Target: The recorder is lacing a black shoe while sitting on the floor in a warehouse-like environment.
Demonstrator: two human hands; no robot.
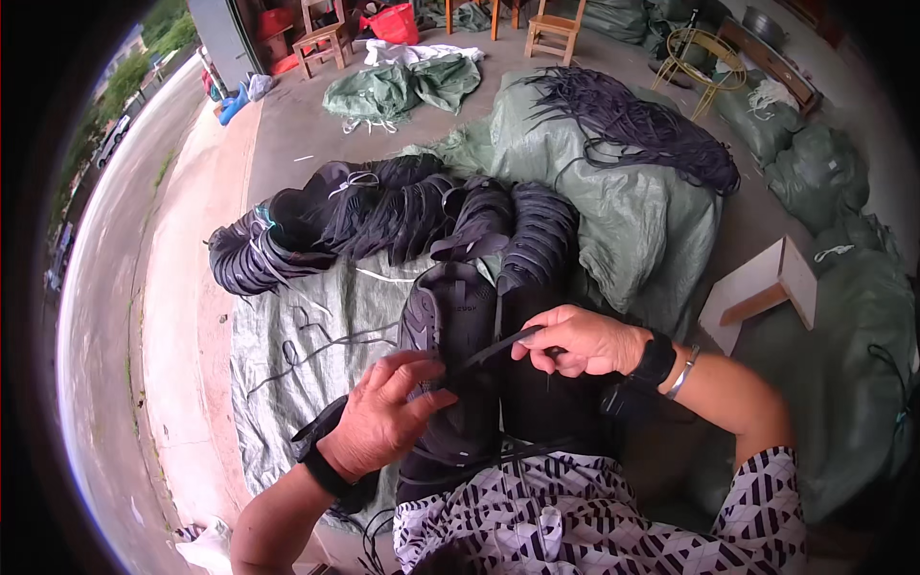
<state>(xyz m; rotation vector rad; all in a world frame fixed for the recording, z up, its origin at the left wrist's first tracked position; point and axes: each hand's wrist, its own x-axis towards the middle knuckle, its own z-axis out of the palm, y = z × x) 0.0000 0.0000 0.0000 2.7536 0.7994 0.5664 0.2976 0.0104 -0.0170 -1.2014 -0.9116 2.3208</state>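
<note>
A black shoe upper (450, 305) lies lengthwise across my dark-clad legs. My right hand (586, 343) pinches a flat black shoelace (494, 349) and holds it stretched out to the right, over the upper. The lace runs down to the upper's middle, close to my left hand (391, 410). That hand is closed, thumb and bent fingers gripping the upper's left edge; its fingertips are partly lost against the black material. Just beyond, stacked black shoe uppers (539, 235) rest in a curved row on a grey-green woven sheet (287, 383).
A heap of black laces (642, 129) tops a large green sack (642, 230) ahead on the right. Loose laces trail across the sheet on the left. A small wooden stand (767, 287) sits at right, near filled green sacks (824, 177). Wooden chairs (554, 36) stand farther back.
</note>
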